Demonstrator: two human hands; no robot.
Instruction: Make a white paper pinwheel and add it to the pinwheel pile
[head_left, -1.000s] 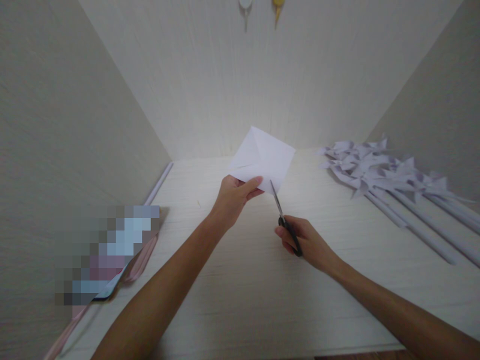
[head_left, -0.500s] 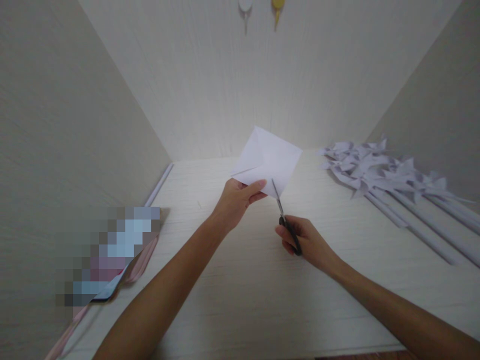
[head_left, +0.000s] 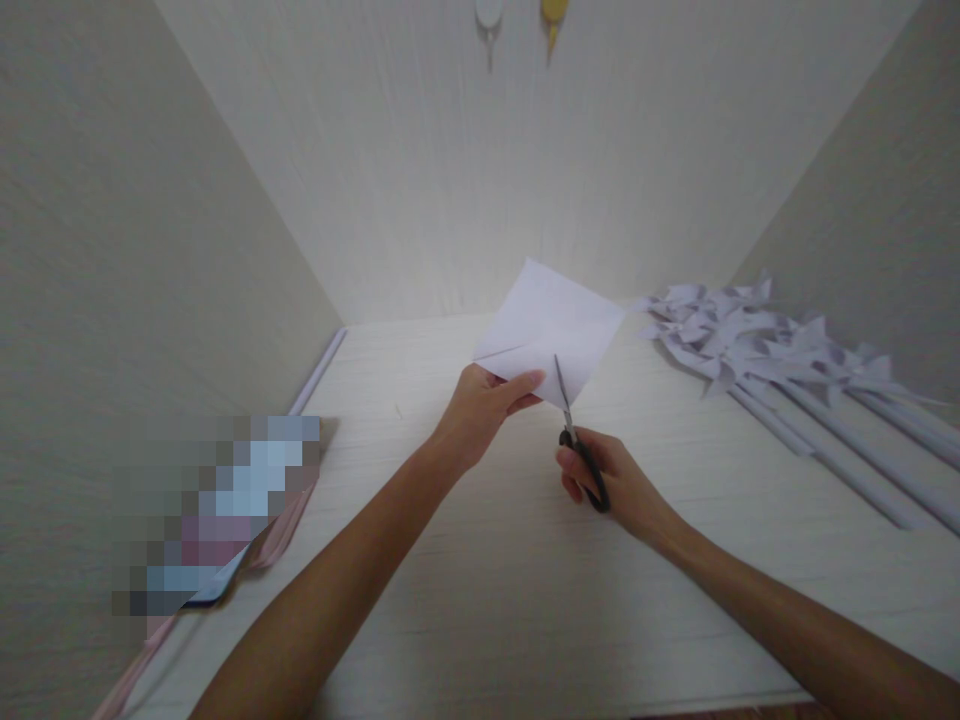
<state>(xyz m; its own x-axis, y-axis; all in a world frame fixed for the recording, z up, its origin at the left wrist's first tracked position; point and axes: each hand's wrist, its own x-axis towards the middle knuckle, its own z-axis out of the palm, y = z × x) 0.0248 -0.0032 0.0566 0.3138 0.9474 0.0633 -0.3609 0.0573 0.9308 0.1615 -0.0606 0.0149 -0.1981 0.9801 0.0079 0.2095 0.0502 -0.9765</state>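
Observation:
My left hand (head_left: 480, 412) pinches the near edge of a white square of paper (head_left: 551, 325) and holds it up above the table, tilted with one corner pointing away. My right hand (head_left: 611, 480) grips black-handled scissors (head_left: 576, 440). Their blades point up and away, into the paper's lower corner just right of my left thumb. A slit shows in the paper's left side, near my left fingers.
A pile of white paper pinwheels on rolled paper sticks (head_left: 780, 365) lies on the table's right side. A blurred-out object (head_left: 214, 510) sits at the left over pink strips (head_left: 281, 535). A thin rolled stick (head_left: 319, 368) lies along the left wall. The pale table (head_left: 487, 600) stands between three walls.
The paper has turned and shifted slightly right in my left hand. The scissors have moved a little right with it, blades staying at its lower corner.

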